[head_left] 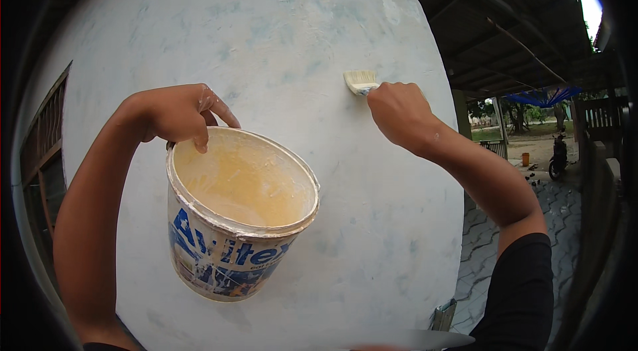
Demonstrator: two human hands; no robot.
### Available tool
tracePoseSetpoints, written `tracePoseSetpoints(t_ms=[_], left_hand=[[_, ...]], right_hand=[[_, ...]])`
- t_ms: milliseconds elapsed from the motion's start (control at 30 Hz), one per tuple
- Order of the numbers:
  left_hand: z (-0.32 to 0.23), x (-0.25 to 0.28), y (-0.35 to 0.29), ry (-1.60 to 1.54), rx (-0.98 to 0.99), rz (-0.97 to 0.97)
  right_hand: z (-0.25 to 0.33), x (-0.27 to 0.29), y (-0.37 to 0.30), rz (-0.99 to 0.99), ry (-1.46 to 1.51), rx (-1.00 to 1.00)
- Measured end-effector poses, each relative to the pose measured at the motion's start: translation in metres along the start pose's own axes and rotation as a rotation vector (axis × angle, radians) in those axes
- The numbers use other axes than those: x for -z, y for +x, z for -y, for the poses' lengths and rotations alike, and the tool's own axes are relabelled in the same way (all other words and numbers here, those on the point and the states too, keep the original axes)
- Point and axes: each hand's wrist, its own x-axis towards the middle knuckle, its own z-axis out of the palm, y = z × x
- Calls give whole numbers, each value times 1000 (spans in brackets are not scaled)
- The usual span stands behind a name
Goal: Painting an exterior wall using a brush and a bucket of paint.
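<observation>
My left hand (174, 112) grips the far left rim of a white plastic paint bucket (229, 264), with the thumb inside and some fingers stretched over the edge. The bucket is tilted, its yellowed inside smeared with paint; any paint at the bottom is hard to make out. Higher up and to the right, my right hand (402, 112) is closed round the handle of a paintbrush (359, 80). The pale, wide bristles point up and lie at or close to the white wall (292, 39), whose coat is patchy with bluish-green spots.
A barred window (45, 132) is set in the wall at the left. Past the wall's right edge are grey paving (555, 218), a parked motorbike (558, 157) and an orange bucket (526, 159) under a dark roof (492, 19). A blurred grey edge (425, 339) crosses the bottom.
</observation>
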Motion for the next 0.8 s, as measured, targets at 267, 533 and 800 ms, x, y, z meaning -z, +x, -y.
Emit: tracePoseSetpoints(t_ms=[267,533,800], left_hand=[[-13,-23,19,-41,-2,112],[-14,-45,-8,-44,150,75],[3,-84,-38,43,154,94]], right_hand=[[-68,26,31,-152,-72,-266],[19,-65,-16,-218,-187,-252],[93,-50,-74,-227,-81,-224]])
